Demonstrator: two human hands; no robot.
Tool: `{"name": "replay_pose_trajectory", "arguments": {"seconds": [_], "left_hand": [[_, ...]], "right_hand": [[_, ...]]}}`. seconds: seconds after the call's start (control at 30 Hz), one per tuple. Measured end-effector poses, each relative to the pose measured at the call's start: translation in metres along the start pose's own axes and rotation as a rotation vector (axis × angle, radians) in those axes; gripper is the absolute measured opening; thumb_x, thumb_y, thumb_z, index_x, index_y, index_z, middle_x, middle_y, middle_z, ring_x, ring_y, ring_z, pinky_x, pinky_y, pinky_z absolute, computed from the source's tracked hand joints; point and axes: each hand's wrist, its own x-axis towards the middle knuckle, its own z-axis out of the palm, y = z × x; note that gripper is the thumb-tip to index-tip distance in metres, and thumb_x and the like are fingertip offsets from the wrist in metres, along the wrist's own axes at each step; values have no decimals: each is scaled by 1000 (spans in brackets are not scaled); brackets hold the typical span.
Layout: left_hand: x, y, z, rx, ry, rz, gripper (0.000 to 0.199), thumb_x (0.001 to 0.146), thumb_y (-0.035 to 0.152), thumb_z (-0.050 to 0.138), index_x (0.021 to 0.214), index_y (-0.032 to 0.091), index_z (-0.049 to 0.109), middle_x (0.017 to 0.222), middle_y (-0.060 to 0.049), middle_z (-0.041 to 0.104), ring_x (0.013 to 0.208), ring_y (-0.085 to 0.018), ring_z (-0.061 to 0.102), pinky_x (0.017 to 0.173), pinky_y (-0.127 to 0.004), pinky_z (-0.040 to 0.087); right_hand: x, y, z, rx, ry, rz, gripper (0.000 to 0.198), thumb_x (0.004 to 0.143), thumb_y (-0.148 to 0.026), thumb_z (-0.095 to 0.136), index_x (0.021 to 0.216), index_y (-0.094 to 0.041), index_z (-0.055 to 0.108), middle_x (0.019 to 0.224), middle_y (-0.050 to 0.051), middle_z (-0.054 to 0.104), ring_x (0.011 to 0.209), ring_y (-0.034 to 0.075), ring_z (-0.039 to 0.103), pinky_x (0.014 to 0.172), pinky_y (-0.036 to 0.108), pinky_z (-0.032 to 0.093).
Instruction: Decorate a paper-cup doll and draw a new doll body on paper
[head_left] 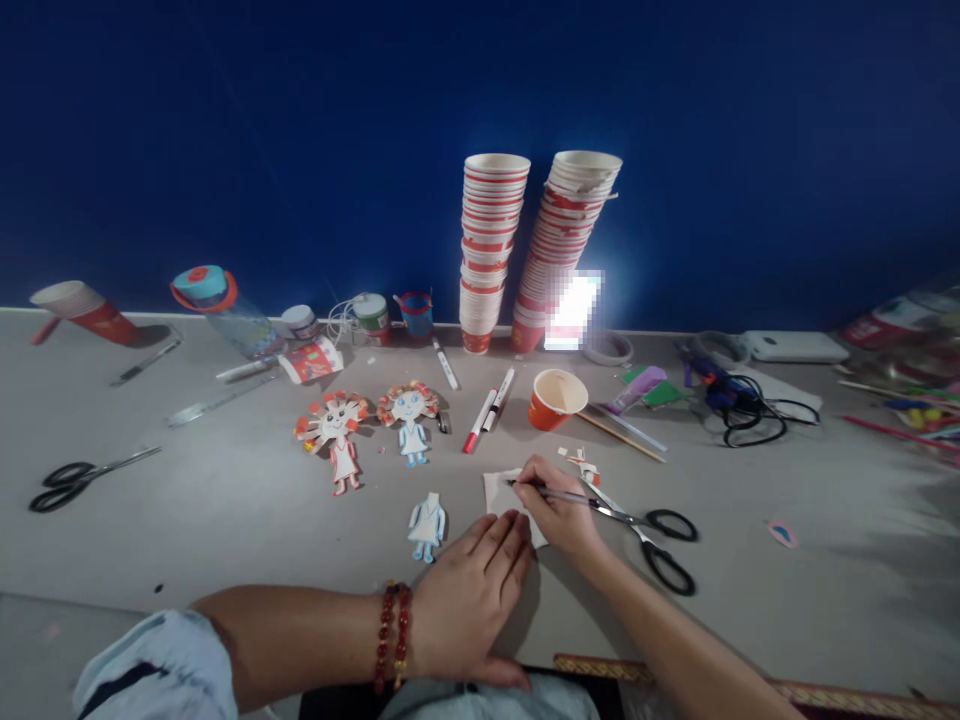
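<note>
My right hand [556,505] is closed round a slim dark pen [546,491], its tip touching a small white piece of paper [499,488]. Flat over the paper's lower edge lies my left hand [469,590], fingers stretched out. A paper doll body [427,524] outlined in blue, with no head, rests left of the paper. Beyond it are two paper dolls with fringed hair, one red [341,445] and one blue [410,420]. Open black-handled scissors [652,540] lie just right of my right hand, with paper scraps [585,468] near the blades.
Two tall stacks of paper cups [491,250] stand against the blue wall, the right one leaning. A cut orange cup [551,405], markers [487,410] and a wooden stick [637,443] lie ahead. Another pair of scissors [82,480] is far left, near a water bottle [232,315].
</note>
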Motion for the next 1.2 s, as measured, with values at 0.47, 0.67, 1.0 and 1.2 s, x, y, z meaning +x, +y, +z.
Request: {"name": "replay_pose_trajectory", "arguments": {"seconds": [0.47, 0.67, 1.0, 1.2], "left_hand": [[0, 0, 2, 25, 11, -3, 109, 83, 82, 35, 147, -6, 32, 155, -29, 28, 144, -39, 26, 118, -45, 11], [0, 0, 0, 7, 4, 2, 107, 85, 81, 34, 148, -7, 31, 155, -29, 28, 145, -38, 24, 117, -46, 12], [0, 1, 2, -6, 13, -9, 108, 84, 81, 37, 148, -6, 30, 156, -29, 27, 146, -38, 23, 118, -45, 13], [0, 1, 3, 15, 23, -7, 110, 83, 82, 37, 148, -6, 31, 156, -29, 26, 145, -38, 24, 118, -45, 13]], "right_hand": [[0, -1, 0, -19, -1, 0, 14, 82, -19, 51, 69, -23, 49, 60, -3, 48, 56, 14, 46, 54, 25, 36], [1, -2, 0, -25, 4, -1, 14, 81, -18, 51, 68, -23, 49, 58, -4, 47, 56, 14, 46, 54, 25, 35], [1, -4, -1, -22, -8, 5, 13, 81, -19, 51, 68, -23, 49, 59, -3, 48, 55, 15, 45, 53, 25, 35], [2, -3, -1, -20, -8, 1, 13, 80, -18, 51, 68, -23, 50, 59, -3, 48, 55, 14, 46, 53, 25, 35]]}}
